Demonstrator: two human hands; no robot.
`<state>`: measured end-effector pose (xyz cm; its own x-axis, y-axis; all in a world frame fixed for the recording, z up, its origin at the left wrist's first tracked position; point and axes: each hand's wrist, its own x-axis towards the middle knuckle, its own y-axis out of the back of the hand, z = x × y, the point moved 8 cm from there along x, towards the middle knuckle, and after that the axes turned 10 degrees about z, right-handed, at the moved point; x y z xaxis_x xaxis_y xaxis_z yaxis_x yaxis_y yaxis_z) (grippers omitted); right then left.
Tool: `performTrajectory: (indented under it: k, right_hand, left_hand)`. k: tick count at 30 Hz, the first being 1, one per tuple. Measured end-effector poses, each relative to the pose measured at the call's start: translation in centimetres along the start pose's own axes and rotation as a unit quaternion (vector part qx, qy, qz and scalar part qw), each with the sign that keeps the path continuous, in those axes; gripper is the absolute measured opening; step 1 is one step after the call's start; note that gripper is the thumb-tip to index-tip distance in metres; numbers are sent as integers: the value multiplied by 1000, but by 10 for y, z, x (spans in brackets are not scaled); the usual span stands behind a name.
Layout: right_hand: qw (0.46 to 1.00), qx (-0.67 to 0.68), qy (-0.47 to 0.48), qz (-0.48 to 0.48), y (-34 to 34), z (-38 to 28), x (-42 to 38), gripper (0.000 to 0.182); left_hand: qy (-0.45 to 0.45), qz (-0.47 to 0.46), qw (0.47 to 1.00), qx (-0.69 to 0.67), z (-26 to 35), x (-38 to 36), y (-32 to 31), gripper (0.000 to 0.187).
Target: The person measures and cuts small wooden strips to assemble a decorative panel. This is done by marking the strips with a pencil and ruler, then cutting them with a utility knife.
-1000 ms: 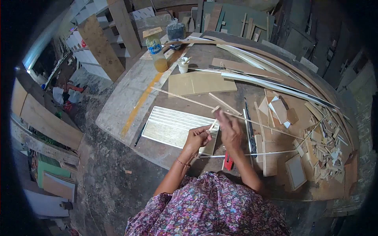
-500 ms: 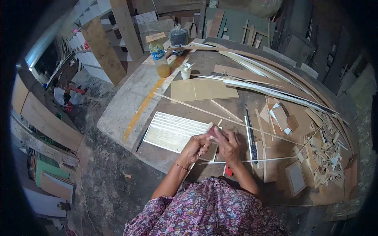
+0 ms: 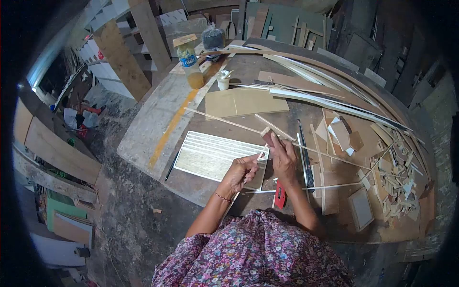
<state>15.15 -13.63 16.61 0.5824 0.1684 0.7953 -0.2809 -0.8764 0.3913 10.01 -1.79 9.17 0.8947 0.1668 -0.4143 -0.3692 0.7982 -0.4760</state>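
Over bench [image 3: 158, 129], left hand [image 3: 240, 168] fingers pinch thin wood strip [image 3: 260, 155]; right hand [image 3: 284, 158] grips small block [image 3: 267, 135]. Strip light, snaps easy — hold near end.

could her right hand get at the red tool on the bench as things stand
Probably yes. The red tool lies uncovered on the bench right under the right hand. But that hand is gripping a small block, so it would likely have to put that down first.
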Motion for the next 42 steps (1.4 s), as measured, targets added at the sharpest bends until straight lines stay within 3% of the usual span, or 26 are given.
performTrajectory:
  k: [5, 9, 12, 14, 17, 21, 26, 29, 30, 33, 37, 38, 42]
  right_hand:
    - [997, 1, 65, -36, -6, -18, -23, 49]
    - [999, -35, -24, -6, -3, 13, 1, 49]
    - [998, -21, -9, -64, -1, -6, -5, 45]
    - [996, -12, 7, -90, -5, -14, -25, 45]
    - [998, -25, 19, -57, 2, -9, -12, 47]
    - [998, -35, -43, -13, -5, 10, -3, 45]
    - [996, -44, 8, -80, -12, -13, -22, 46]
    - [996, -49, -77, -7, -5, 19, -3, 45]
    - [992, -54, -105, -36, -6, 23, 0, 42]
    - [999, -39, 23, -29, -3, -11, -6, 44]
    - [994, -78, -45, -57, -3, 4, -4, 43]
    - [996, -81, -48, -9, -3, 21, -1, 43]
    - [988, -58, -141, -6, 10, 48, 14, 46]
  left_hand:
    - [-125, 43, 980, 147, 3, 9, 13, 24]
    - [-256, 79, 934, 237, 8, 5, 5, 23]
    - [-309, 109, 901, 284, 14, 6, 6, 24]
    - [-323, 115, 875, 342, 16, 5, 9, 24]
    - [-333, 124, 869, 344, 17, -1, 5, 23]
    - [-332, 135, 845, 396, 21, -2, 1, 20]
    - [-410, 174, 771, 455, 33, -6, 2, 13]
    - [-437, 171, 753, 462, 29, -10, -6, 13]
    - [-448, 176, 742, 466, 30, -11, -9, 15]
    - [-450, 197, 729, 477, 42, -15, -14, 17]
    - [-471, 191, 706, 493, 42, -20, -18, 16]
    - [-469, 192, 711, 487, 37, -17, -15, 12]
    - [-455, 193, 738, 460, 36, -14, -10, 6]
